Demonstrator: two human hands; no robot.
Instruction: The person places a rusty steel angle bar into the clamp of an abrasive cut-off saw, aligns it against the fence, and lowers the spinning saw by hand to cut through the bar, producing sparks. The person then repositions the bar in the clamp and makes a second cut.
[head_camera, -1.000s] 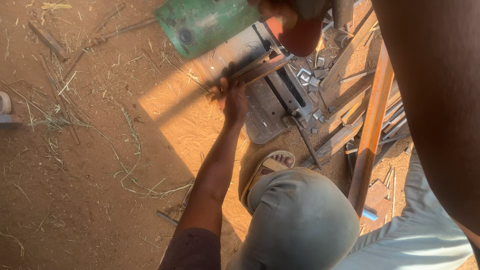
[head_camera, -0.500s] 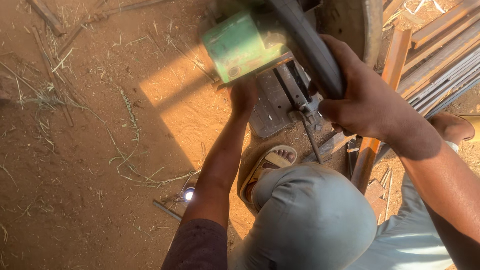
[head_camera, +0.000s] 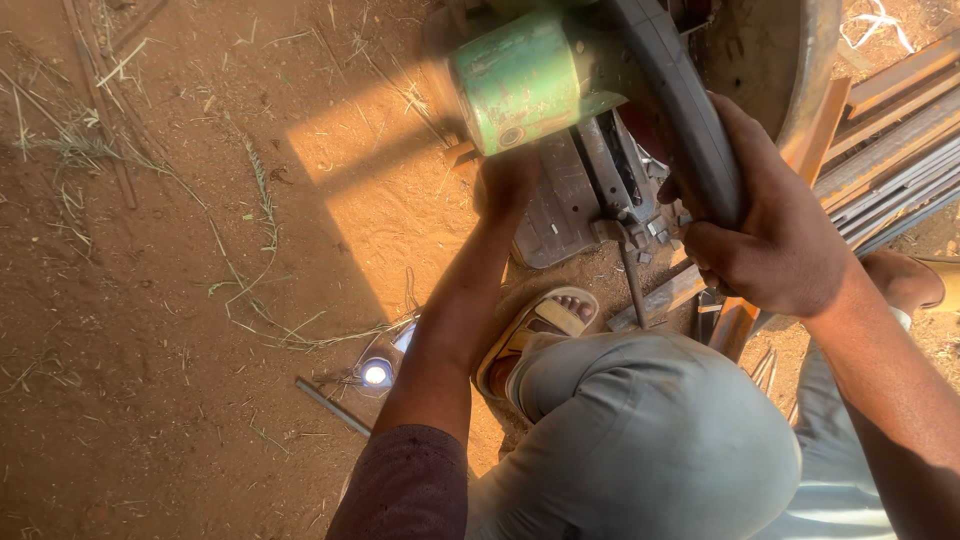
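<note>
Since the earlier frames the view has been drawn closer over the chop saw (head_camera: 600, 130), and the right hand (head_camera: 770, 240), absent a second ago, is now seen clamped around the saw's dark curved handle (head_camera: 680, 120), fingers wrapped under it and thumb on top. The saw stands on the dirt ground (head_camera: 180, 300) at the top centre of the view, its green motor housing (head_camera: 525, 80) blurred and turned toward the left, its round blade guard (head_camera: 780, 50) at the upper right.

The left hand (head_camera: 508, 185) is stretched forward beneath the green housing and laid against the grey metal base plate (head_camera: 560, 205) of the saw; it lies in shadow, so whether its fingers are closed on anything cannot be told. A thin steel bar (head_camera: 632, 285) is seen running down from the vice area just right of the base plate.

Below the saw, a foot in a sandal (head_camera: 540, 330) is planted on the ground, and a knee in light grey trousers (head_camera: 650, 440) fills the lower centre. Lengths of rusty steel stock (head_camera: 890, 130) are stacked at the right edge. On the ground left of the sandal a small shiny object (head_camera: 376, 372) and a short metal rod (head_camera: 330, 405) are lying among scattered dry straw (head_camera: 260, 210).
</note>
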